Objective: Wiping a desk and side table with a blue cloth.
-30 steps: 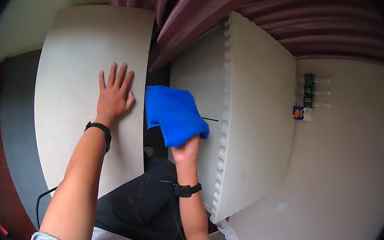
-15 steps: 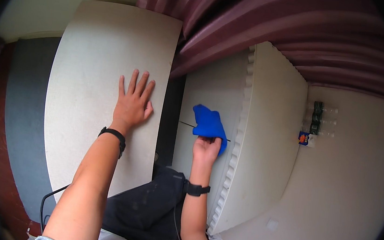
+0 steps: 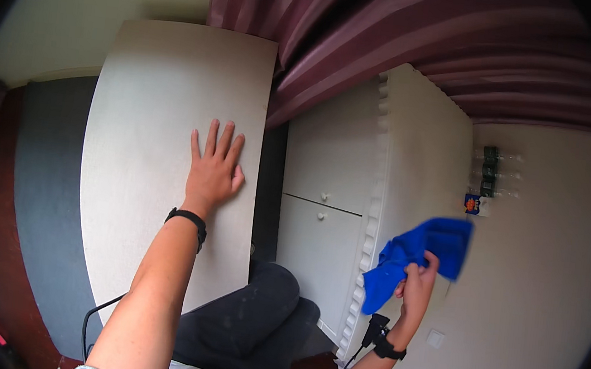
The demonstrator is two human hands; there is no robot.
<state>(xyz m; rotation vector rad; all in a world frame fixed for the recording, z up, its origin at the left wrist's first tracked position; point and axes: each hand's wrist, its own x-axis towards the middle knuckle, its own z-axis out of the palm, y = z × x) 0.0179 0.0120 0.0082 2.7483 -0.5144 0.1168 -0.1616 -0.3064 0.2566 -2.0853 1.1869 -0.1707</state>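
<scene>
My left hand (image 3: 211, 176) lies flat, fingers spread, on a pale board (image 3: 176, 85) with a wood-like grain. A black band circles that wrist. Over on the right, my right hand (image 3: 418, 287) grips a bunched blue cloth (image 3: 418, 248), slightly blurred. Its fingers pinch the middle of the cloth, and the ends hang out on both sides. The cloth appears in front of the pale cabinet side with the scalloped trim (image 3: 366, 257). Whether it touches that surface I cannot tell. A dark strap and a cable sit at my right wrist.
White doors (image 3: 327, 159) with two small knobs stand between the board and the trim. Purple curtains (image 3: 427, 25) hang across the top. Several clear bottles (image 3: 491, 169) and a small blue-and-orange box (image 3: 477, 205) are at the right. My dark-trousered legs (image 3: 245, 323) are below.
My right hand has carried the blue cloth rightward, away from the white doors, uncovering the knobs. My left hand stays on the board. The view has shifted slightly.
</scene>
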